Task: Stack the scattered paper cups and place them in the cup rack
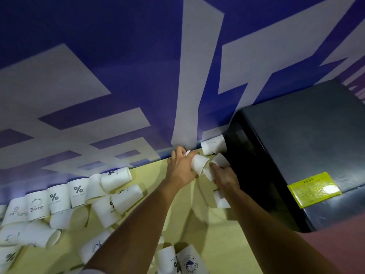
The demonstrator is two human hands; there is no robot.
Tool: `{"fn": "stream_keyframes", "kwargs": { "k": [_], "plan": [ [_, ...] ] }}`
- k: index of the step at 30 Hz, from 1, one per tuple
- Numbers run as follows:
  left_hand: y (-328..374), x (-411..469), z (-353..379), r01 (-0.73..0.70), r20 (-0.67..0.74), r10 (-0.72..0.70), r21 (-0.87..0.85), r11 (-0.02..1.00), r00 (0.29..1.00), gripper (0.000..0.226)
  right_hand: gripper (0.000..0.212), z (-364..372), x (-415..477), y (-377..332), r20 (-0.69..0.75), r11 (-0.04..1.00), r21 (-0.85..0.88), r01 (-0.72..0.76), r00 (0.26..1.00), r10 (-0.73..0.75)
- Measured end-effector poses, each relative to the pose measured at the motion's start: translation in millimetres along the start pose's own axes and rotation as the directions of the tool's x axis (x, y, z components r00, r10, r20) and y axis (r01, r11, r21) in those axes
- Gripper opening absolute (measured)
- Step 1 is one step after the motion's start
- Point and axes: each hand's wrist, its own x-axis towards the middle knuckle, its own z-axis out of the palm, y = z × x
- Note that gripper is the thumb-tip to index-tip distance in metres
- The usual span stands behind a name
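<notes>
My left hand grips a white paper cup lying on its side at the far edge of the yellow table. My right hand holds a second white cup whose end meets the mouth of the first. Another cup stands against the wall just behind them, and one more lies under my right wrist. Several printed white cups are scattered at the left, with others near the front edge. No cup rack is in view.
A tall black cabinet with a yellow label stands right of the table, close to my right hand. A blue and white banner wall runs along the table's far edge. Reddish floor shows at the lower right.
</notes>
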Motion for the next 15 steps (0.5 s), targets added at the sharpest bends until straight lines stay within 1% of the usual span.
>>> {"fn": "stream_keyframes", "kwargs": {
  "k": [2,3,6,9,11,12,14,15],
  "plan": [
    [0.2,-1.7,0.9,0.024,-0.025,-0.024,0.024,0.999,0.999,0.055,0.053,-1.8,-5.6,-1.7,-0.087,0.993,-0.111,0.029,0.995,-0.039],
    [-0.8,-2.7,0.8,0.028,-0.036,-0.026,0.056,0.998,0.999,0.053,0.054,-2.5,-8.4,-1.8,-0.101,0.990,-0.138,0.036,0.994,-0.050],
    [-5.7,-6.3,-0.9,0.001,-0.016,0.002,0.166,0.986,1.000,0.058,0.049,-4.0,-17.7,-4.7,-0.078,0.985,-0.163,0.060,0.994,-0.073],
    [-12.5,-14.8,-5.1,0.010,0.034,-0.015,0.153,0.988,0.999,0.065,0.035,-5.7,-28.1,-9.0,-0.079,0.975,-0.170,0.146,0.984,-0.161],
    [-18.4,-25.1,-9.2,0.030,0.023,-0.033,0.116,0.993,0.999,0.069,0.033,-7.9,-37.0,-11.2,-0.104,0.965,-0.181,0.188,0.972,-0.209],
    [-22.2,-31.3,-12.2,0.036,0.011,-0.038,0.100,0.994,0.999,0.070,0.039,-9.1,-43.3,-12.9,-0.113,0.962,-0.180,0.204,0.967,-0.226],
    [-30.9,-45.0,-22.1,0.048,-0.019,-0.046,0.079,0.996,0.999,0.070,0.061,-10.5,-57.3,-17.5,-0.132,0.959,-0.174,0.224,0.960,-0.248],
    [-35.7,-52.7,-28.5,0.058,-0.034,-0.056,0.066,0.996,0.998,0.069,0.068,-10.2,-65.4,-20.1,-0.138,0.955,-0.177,0.240,0.954,-0.265]
  ]
}}
